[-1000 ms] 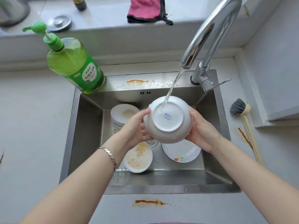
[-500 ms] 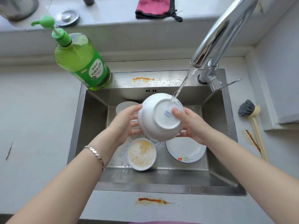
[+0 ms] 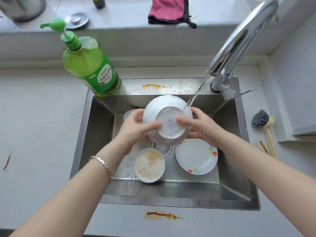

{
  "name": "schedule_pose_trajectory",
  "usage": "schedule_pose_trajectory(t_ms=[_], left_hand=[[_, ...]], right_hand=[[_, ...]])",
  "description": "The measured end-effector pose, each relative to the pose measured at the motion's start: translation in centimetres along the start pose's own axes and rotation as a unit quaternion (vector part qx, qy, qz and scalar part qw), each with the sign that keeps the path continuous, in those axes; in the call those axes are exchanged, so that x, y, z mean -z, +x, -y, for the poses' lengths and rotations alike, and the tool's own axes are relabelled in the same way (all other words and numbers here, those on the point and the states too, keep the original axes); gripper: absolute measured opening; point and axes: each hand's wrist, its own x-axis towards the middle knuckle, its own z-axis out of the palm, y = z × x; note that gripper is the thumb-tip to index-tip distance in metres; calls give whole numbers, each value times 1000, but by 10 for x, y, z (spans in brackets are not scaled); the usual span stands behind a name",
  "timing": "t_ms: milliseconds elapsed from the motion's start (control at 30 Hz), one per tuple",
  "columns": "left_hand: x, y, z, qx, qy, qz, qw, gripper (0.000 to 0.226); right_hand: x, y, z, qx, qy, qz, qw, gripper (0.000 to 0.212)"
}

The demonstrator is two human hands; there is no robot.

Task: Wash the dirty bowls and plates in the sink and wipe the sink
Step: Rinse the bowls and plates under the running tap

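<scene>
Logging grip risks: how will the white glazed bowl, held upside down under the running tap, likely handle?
Probably slippery: the white glazed bowl is wet where the water stream hits its upturned base, and the left hand and right hand both grip it. Likely stiff but breakable: it looks ceramic, over a hard stainless steel sink.

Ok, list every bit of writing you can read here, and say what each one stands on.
"柠檬洗洁精": on the green label of the detergent bottle.
Smaller print above and below it on that label: too blurred to read.
Blue mark on the upturned base of the white bowl: too blurred to read.
Nothing else in view shows any writing.
</scene>
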Motion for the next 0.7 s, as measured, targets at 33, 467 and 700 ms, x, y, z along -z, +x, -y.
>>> schedule_pose_trajectory(t_ms=[33,467,700], left_hand=[[-7,2,-2,-19,17,10,1000,71],[-24,-22,9,72,-2,119,990,32],[-2,-8,-17,194,-94,77,973,56]], right_hand=[[8,-6,-3,12,13,-11,1000,62],[28,-47,-48,96,-11,-77,992,76],[-9,-20,-21,272,-261,-113,919,81]])
